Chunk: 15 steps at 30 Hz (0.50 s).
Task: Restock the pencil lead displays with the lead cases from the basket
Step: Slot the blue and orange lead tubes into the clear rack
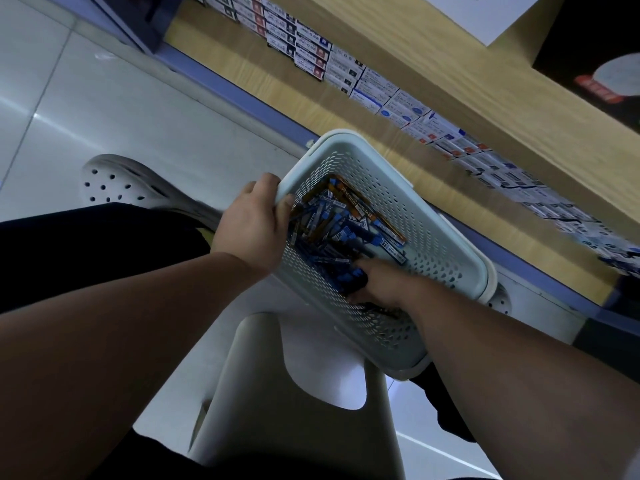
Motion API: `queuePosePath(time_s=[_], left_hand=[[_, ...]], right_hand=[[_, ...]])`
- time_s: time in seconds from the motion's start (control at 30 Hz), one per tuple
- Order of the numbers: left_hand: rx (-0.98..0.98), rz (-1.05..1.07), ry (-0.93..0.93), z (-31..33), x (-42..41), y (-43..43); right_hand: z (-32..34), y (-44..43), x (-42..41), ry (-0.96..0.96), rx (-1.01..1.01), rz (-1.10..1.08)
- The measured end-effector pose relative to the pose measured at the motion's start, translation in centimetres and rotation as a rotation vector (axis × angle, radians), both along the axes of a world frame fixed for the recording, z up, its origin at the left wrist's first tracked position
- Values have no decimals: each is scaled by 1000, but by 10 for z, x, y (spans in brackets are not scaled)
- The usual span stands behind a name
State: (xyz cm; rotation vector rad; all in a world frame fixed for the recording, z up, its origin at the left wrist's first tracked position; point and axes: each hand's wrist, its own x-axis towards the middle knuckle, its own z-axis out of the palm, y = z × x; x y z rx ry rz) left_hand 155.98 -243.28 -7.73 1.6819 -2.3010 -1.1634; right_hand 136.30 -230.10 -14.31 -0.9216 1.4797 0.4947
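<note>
Single head-worn view, steeply down, close above the basket [433,244]

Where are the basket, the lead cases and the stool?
basket [433,240]: head view, on its perforated far wall.
lead cases [346,230]: head view, middle of the loose pile.
stool [242,410]: head view, pale body left of the cut-out.

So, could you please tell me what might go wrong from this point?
1. The basket is tilted, with the left hand gripping one rim. It could slip or tip and spill the lead cases onto the floor.
2. The right hand seems to grip several cases at once in the loose, mixed pile. Some may drop, or types could end up in the wrong display boxes.
</note>
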Motion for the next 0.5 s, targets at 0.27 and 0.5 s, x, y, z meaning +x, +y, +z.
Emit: queuePosePath(time_s=[0.27, 0.5], left_hand=[[-3, -10, 1, 0, 1, -1], [3, -5, -20, 1, -1, 0]], right_hand=[[0, -7, 3, -3, 42, -64], [-2, -5, 4, -12, 60, -125]])
